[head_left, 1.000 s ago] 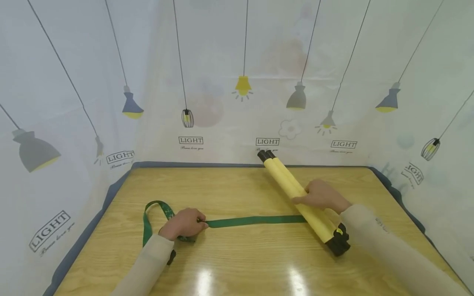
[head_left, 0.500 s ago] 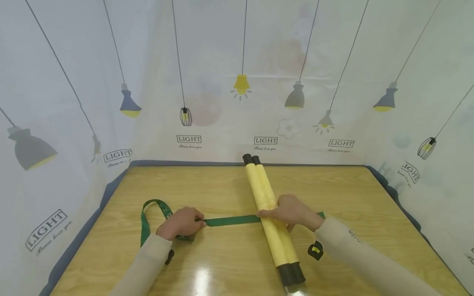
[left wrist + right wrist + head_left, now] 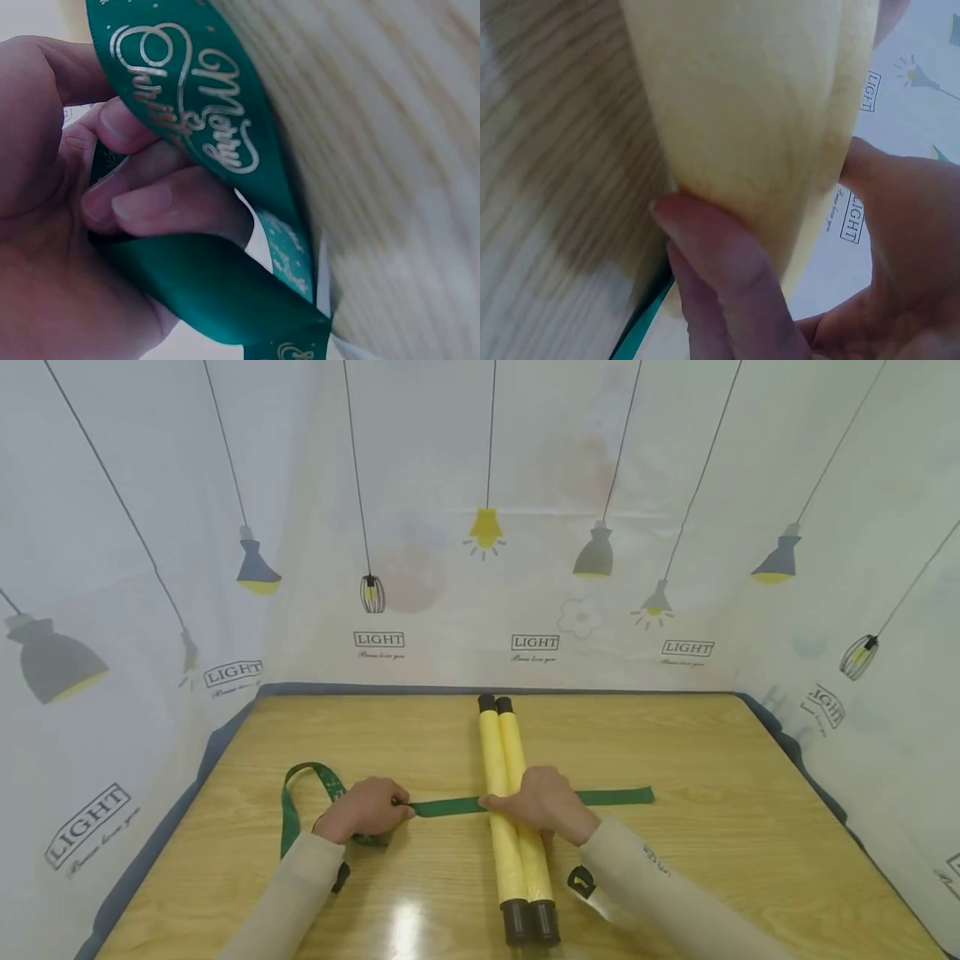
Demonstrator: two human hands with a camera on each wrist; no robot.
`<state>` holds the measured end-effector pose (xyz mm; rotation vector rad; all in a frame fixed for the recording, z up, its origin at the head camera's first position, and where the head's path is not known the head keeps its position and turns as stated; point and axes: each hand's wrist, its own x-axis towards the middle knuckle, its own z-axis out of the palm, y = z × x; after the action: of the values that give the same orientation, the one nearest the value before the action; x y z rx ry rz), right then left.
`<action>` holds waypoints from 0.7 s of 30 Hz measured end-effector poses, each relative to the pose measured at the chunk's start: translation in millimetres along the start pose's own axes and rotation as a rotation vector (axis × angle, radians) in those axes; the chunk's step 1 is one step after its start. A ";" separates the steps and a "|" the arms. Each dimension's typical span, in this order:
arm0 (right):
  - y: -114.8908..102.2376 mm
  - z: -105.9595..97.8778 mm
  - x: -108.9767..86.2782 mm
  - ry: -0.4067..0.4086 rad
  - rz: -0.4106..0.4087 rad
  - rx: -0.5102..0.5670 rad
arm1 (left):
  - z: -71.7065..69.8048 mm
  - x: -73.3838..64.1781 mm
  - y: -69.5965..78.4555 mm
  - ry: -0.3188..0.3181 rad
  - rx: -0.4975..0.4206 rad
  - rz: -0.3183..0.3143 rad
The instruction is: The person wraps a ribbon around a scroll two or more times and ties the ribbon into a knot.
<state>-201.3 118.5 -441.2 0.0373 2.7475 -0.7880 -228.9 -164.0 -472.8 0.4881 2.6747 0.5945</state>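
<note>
In the head view, a green ribbon point(image 3: 450, 807) runs crosswise over the wooden table. My left hand point(image 3: 367, 808) holds it, and a slack loop curls to that hand's left. The left wrist view shows curled fingers point(image 3: 169, 202) among folds of the ribbon point(image 3: 202, 285), printed with pale "Merry Christmas" lettering. Two yellow tubes point(image 3: 507, 860) with black end caps lie side by side, front to back, across the ribbon. My right hand point(image 3: 542, 802) grips both around the middle. In the right wrist view its fingers point(image 3: 720, 255) wrap the tubes point(image 3: 735, 97), with ribbon point(image 3: 641, 322) showing beneath.
The wooden table point(image 3: 712, 860) is bordered at the back and sides by a white curtain point(image 3: 450, 610) printed with hanging lamps. A small black device point(image 3: 581, 881) sits under the right wrist, another point(image 3: 341, 877) at the left.
My right hand has carried the yellow tubes leftward and lowered them, turning them more front to back. The ribbon's right end now shows beyond them. My left hand has stayed on the ribbon.
</note>
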 end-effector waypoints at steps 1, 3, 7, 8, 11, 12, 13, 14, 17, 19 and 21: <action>-0.5 2.5 0.0 0.015 -0.002 -0.018 | -0.3 0.4 0.2 0.001 -0.002 0.002; -1.1 7.6 -0.6 0.042 -0.003 -0.048 | -0.7 1.1 0.4 0.003 -0.007 0.004; -2.9 15.9 -4.0 0.056 -0.003 -0.078 | -1.7 0.8 1.1 0.001 -0.009 0.009; -3.5 17.6 -4.8 0.055 -0.009 -0.081 | -1.8 0.5 1.2 0.002 -0.008 0.008; -6.9 20.4 -7.2 0.058 -0.028 -0.085 | -2.5 -0.6 1.7 0.006 -0.005 0.006; -8.1 20.8 -7.8 0.060 -0.034 -0.088 | -2.4 -0.9 1.5 0.007 -0.005 0.005; -9.1 21.4 -8.3 0.064 -0.039 -0.090 | -2.5 -1.3 1.5 0.010 -0.003 0.006; -9.7 21.9 -8.2 0.064 -0.036 -0.089 | -2.4 -1.6 1.3 0.010 -0.001 0.005; -9.9 22.9 -8.0 0.055 -0.011 -0.082 | -1.1 -1.1 -0.1 0.007 0.006 0.006; -8.2 23.8 -7.2 0.046 0.003 -0.075 | -0.2 -0.2 -0.7 0.004 0.006 0.005; -6.7 23.7 -6.6 0.039 0.007 -0.068 | 0.5 0.7 -1.1 0.001 0.003 0.004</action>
<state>-189.4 100.7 -455.2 0.0492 2.8075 -0.6981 -229.6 -164.5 -473.9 0.4938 2.6770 0.5918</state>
